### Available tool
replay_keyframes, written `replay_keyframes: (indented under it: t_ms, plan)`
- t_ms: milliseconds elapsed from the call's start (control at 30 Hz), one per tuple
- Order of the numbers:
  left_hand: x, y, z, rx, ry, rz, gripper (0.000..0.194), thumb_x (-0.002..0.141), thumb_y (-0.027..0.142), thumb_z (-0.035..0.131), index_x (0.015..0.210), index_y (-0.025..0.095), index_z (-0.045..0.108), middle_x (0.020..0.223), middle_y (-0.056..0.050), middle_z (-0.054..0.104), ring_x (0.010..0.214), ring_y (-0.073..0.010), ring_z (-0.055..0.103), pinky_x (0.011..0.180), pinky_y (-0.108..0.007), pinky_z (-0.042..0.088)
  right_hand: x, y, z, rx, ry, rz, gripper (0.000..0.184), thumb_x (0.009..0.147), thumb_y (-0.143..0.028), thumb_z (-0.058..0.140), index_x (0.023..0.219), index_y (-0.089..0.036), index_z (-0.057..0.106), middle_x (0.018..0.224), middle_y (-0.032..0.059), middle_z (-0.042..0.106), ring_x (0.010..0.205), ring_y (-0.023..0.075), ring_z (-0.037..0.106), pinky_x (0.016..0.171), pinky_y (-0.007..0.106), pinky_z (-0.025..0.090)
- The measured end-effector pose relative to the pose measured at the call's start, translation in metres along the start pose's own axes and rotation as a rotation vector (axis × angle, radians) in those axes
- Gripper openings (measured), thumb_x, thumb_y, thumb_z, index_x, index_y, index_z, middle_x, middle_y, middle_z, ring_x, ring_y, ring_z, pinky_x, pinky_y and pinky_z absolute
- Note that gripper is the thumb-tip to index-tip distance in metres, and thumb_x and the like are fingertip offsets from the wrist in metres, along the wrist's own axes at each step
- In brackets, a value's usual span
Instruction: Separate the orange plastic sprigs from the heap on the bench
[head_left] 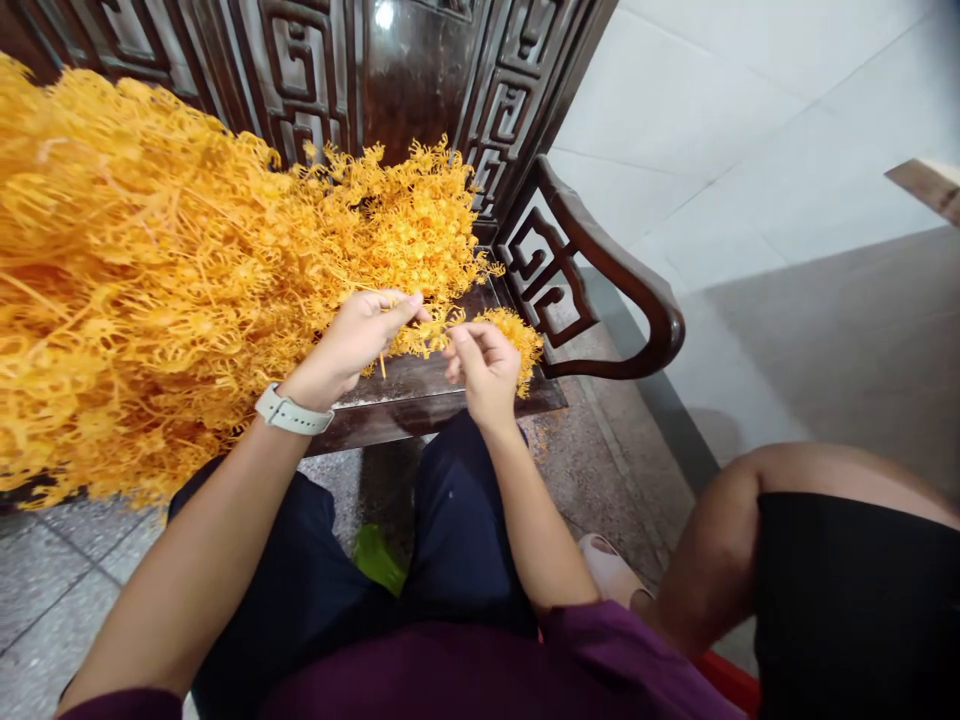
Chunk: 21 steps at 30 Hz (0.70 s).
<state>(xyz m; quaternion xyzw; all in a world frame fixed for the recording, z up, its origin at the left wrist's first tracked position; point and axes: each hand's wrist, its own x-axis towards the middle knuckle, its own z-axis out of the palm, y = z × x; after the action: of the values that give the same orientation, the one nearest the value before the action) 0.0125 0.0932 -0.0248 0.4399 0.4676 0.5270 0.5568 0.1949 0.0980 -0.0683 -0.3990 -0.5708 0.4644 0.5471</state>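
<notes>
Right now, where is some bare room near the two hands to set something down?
A bare strip of the dark wooden seat lies below the left hand and right hand, along its front edge. The speckled floor under the curved armrest is free. Left is crowded by the orange sprig pile.

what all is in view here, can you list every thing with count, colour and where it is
plastic sprigs pile: one heap, orange-yellow, on the bench, left
small sprig: one, orange-yellow, between both hands
carved bench: one, dark brown wood, centre top
floor tiles: many, pale grey, right and below
other person's leg: one, black shorts, lower right
watch: one, white, left wrist
left hand: pinching sprigs
right hand: pinching the small sprig
</notes>
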Motion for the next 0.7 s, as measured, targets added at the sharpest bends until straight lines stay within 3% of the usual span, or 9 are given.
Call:
replay_keyframes:
  t_ms: [100,200,300,400,500,700]
  plan:
    - [-0.003,-0.001,0.005,-0.129,-0.084,-0.057,0.031,0.093,0.045,0.075,0.080,0.017,0.071,0.051,0.009,0.028,0.045,-0.0080,0.017,0.045,-0.024,0.017,-0.003,0.000,0.013,0.040,-0.014,0.009,0.032,0.090,-0.052,0.081,0.101,-0.025,0.068,0.078,-0.0033,0.063,0.059,0.0109,0.054,0.052,0.027,0.044]
    - [-0.006,0.000,0.008,-0.168,-0.134,-0.113,0.028,0.093,0.041,0.076,0.080,0.017,0.069,0.052,0.009,0.027,0.044,-0.0069,0.016,0.043,-0.022,0.017,0.001,0.004,0.013,0.072,-0.026,-0.007,0.030,0.092,-0.052,0.077,0.104,-0.025,0.070,0.084,-0.0017,0.062,0.065,0.0121,0.053,0.058,0.028,0.045]
    - [-0.006,0.001,0.009,-0.101,-0.109,-0.091,0.027,0.091,0.035,0.075,0.074,0.015,0.071,0.053,0.005,0.039,0.045,-0.0079,0.033,0.046,-0.021,0.030,0.004,0.005,0.007,0.055,-0.017,-0.020,0.024,0.090,-0.047,0.078,0.094,-0.024,0.071,0.088,0.0003,0.063,0.074,0.0147,0.055,0.068,0.031,0.049]
    - [-0.003,0.002,0.007,-0.013,-0.094,-0.004,0.029,0.090,0.029,0.073,0.065,0.015,0.071,0.058,-0.002,0.056,0.054,-0.0116,0.051,0.057,-0.024,0.043,0.007,0.003,0.003,0.161,0.035,0.058,0.024,0.089,-0.043,0.078,0.080,-0.024,0.064,0.079,-0.0014,0.055,0.072,0.0143,0.051,0.069,0.030,0.047]
    - [-0.001,0.003,0.003,0.047,-0.056,0.049,0.032,0.090,0.023,0.070,0.059,0.015,0.070,0.061,-0.004,0.061,0.059,-0.0123,0.052,0.064,-0.025,0.044,0.009,-0.002,0.000,0.311,0.063,0.185,0.027,0.086,-0.042,0.076,0.077,-0.025,0.056,0.076,-0.0019,0.050,0.069,0.0143,0.049,0.067,0.029,0.047]
    - [-0.002,0.001,0.008,-0.133,-0.066,-0.012,0.031,0.092,0.024,0.070,0.062,0.015,0.067,0.059,0.000,0.050,0.058,-0.0123,0.052,0.059,-0.025,0.042,0.010,-0.008,-0.002,0.426,0.073,0.259,0.029,0.081,-0.040,0.072,0.079,-0.026,0.047,0.084,-0.0009,0.057,0.075,0.0154,0.056,0.074,0.031,0.055]
